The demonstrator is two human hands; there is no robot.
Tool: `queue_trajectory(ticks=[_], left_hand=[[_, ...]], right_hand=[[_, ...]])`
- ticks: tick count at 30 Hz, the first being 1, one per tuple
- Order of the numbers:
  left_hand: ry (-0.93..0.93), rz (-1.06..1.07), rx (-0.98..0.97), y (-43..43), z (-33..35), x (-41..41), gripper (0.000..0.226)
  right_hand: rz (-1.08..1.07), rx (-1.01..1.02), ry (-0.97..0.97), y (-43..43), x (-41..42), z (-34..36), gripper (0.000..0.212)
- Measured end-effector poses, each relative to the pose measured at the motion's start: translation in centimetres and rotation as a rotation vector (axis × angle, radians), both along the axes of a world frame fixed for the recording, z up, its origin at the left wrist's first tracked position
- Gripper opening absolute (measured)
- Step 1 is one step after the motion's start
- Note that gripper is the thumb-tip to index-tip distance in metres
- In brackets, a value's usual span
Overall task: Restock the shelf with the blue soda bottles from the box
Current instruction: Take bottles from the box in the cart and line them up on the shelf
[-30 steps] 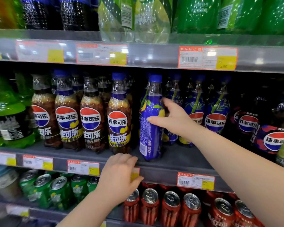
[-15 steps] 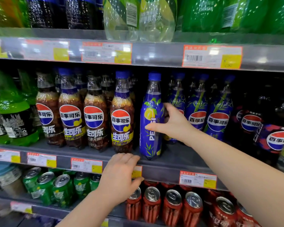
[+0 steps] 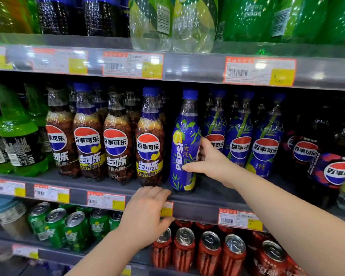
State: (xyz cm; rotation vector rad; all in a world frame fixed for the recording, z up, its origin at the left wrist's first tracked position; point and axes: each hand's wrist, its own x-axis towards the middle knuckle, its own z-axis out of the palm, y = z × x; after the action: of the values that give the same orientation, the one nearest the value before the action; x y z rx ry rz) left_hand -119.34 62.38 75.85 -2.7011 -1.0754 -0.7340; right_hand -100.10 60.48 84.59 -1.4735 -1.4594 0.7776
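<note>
A blue soda bottle (image 3: 184,144) with a yellow fruit print and PEPSI lettering stands upright at the front of the middle shelf (image 3: 205,198). My right hand (image 3: 209,162) grips its right side, thumb across the front. More blue bottles (image 3: 240,140) stand in a row behind and to the right. My left hand (image 3: 147,212) rests curled over the shelf's front edge, covering a price tag. The box is out of view.
Brown cola bottles (image 3: 118,142) fill the shelf left of the blue one, green bottles (image 3: 18,140) further left, dark bottles (image 3: 327,160) at right. Green cans (image 3: 74,226) and red cans (image 3: 207,248) sit below. Large bottles line the top shelf (image 3: 187,64).
My right hand has turned the blue bottle on the shelf, so its PEPSI lettering now faces front. My left hand has stayed on the shelf edge.
</note>
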Motion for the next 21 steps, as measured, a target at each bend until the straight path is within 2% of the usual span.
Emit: queue_trajectory(ticks=[3, 8, 13, 18, 21], left_hand=[[0.002, 0.015, 0.006, 0.0, 0.0, 0.0, 0.055], [-0.018, 0.016, 0.009, 0.2, -0.2, 0.0, 0.055], [-0.019, 0.008, -0.012, 0.0, -0.2, 0.0, 0.056], [-0.015, -0.006, -0.002, 0.1, -0.2, 0.0, 0.056], [-0.018, -0.014, 0.004, 0.0, -0.2, 0.0, 0.056]], right_hand=[[-0.128, 0.050, -0.087, 0.2, -0.4, -0.4, 0.087], [0.023, -0.050, -0.044, 0.2, -0.1, -1.4, 0.091], [-0.108, 0.019, -0.125, 0.2, -0.7, -2.6, 0.092], [-0.057, -0.035, -0.088, 0.0, -0.5, -3.2, 0.100], [-0.108, -0.017, -0.135, -0.1, -0.7, -3.3, 0.092]])
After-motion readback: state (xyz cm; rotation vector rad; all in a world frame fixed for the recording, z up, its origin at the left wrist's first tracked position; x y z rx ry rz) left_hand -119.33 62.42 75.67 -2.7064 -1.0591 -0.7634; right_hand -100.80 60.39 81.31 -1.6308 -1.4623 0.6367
